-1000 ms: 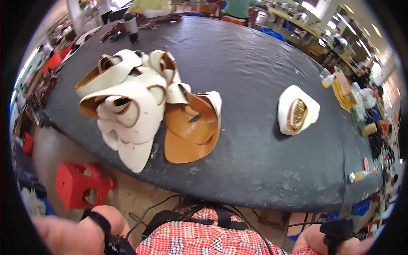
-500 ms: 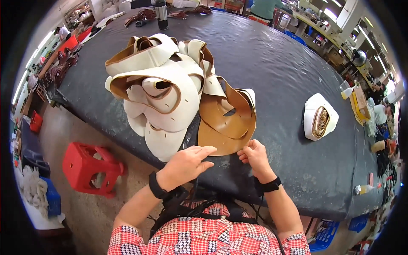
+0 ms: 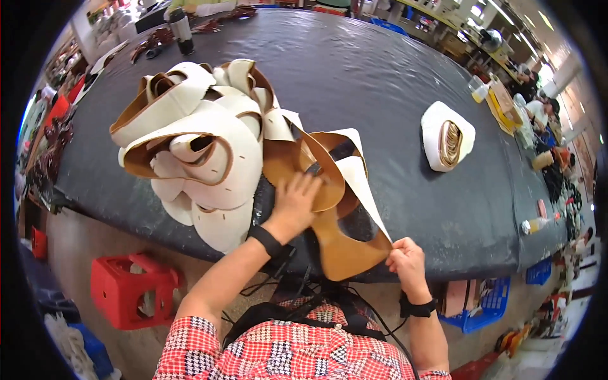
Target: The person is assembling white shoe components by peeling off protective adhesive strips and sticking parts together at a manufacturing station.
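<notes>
Between my finger and thumb, my right hand [image 3: 407, 259] pinches the corner of a curved leather piece [image 3: 347, 254], tan on one face and white on the other. That piece stretches over the table's near edge, its far part running back under other pieces. My left hand [image 3: 295, 204] lies with fingers apart on another tan leather piece [image 3: 326, 190], its fingertips slightly blurred. To its left rises a big loose heap of white-and-tan leather pieces [image 3: 234, 155], curled and overlapping, several with small slits.
A dark covered table [image 3: 380, 82] spreads before me. On its right sits a folded leather bundle [image 3: 434, 142]; a flask [image 3: 182, 31] stands at the far left. A red stool [image 3: 133, 291] is at lower left, a blue crate [image 3: 484, 310] below the right edge.
My right hand has moved right and nearer, drawing out the pinched leather piece. My left hand has moved farther in, onto the tan leather. The view has shifted to the right.
</notes>
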Available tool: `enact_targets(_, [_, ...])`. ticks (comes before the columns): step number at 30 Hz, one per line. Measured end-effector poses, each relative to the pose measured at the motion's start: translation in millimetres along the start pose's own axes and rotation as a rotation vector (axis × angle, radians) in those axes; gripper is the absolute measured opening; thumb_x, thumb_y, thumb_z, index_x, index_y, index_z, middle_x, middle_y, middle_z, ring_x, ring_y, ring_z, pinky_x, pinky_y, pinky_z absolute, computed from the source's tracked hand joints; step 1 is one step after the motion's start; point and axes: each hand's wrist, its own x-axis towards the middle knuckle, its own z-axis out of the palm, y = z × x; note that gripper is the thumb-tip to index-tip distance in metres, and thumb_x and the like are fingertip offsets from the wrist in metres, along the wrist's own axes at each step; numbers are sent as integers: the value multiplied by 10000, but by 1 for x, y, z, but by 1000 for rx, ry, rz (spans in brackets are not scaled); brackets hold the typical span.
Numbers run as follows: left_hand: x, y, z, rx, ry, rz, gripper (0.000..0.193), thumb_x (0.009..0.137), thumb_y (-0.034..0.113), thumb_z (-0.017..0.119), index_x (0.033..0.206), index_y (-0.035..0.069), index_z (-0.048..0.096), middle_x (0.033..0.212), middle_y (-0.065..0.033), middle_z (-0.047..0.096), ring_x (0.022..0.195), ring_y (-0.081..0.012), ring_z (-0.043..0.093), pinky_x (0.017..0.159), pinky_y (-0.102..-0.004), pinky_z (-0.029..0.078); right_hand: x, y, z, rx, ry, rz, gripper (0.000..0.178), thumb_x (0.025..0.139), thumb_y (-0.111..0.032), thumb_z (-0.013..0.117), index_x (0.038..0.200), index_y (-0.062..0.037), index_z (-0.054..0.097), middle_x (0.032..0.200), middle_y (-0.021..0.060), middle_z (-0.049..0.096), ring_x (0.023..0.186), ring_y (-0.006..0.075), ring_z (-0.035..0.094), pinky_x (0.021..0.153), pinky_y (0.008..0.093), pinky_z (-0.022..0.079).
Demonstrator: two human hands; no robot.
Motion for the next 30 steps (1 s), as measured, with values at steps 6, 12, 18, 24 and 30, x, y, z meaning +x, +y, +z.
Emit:
enact_targets(6, [11, -23, -15, -27, 12, -83, 494, 792, 150, 556, 1250, 49, 400, 1277, -130, 439, 1212, -280, 364, 963, -542, 251, 14, 45, -86, -300, 284, -27, 96, 752, -53, 508, 815, 9, 545, 556, 61, 570, 463, 90, 517, 428, 234, 412])
enact_targets(12, [-30, 44, -52, -43, 97, -37, 662, 674, 97, 689, 1260, 29, 387, 1274, -181, 417, 1182, -334, 384, 982, -398, 314, 35, 0, -55, -287, 19, -116, 411, 768, -74, 499, 1167, 9, 449, 564, 78, 572, 456, 98, 518, 442, 252, 433])
enact_targets(18, [-6, 115, -25, -1004, -5, -452, 464, 890, 273, 528, 1226, -21, 402, 1230, -128, 484, 1118, -185, 481, 930, -314, 387, 69, -15, -61, -27, -167, -230, 170, 823, -51, 510, 950, 32, 585, 659, 60, 615, 568, 91, 578, 542, 226, 469])
enact_targets(24, [15, 167, -33, -1540, 109, -255, 841, 810, 638, 394, 1352, 14, 242, 1343, -125, 370, 1241, -212, 353, 1021, -341, 263, 64, -38, -103, 354, -381, -656, 211, 814, 67, 533, 1000, 12, 617, 867, 24, 608, 780, 64, 536, 689, 191, 428])
enact_targets(30, [1, 199, -30, -1346, -70, -256, 996, 696, 712, 464, 1322, -33, 253, 1230, -157, 483, 1172, -247, 425, 1000, -340, 292, 81, -5, -102, 278, -205, -698, 225, 818, 59, 536, 1023, 13, 617, 902, 22, 603, 792, 72, 532, 709, 193, 423])
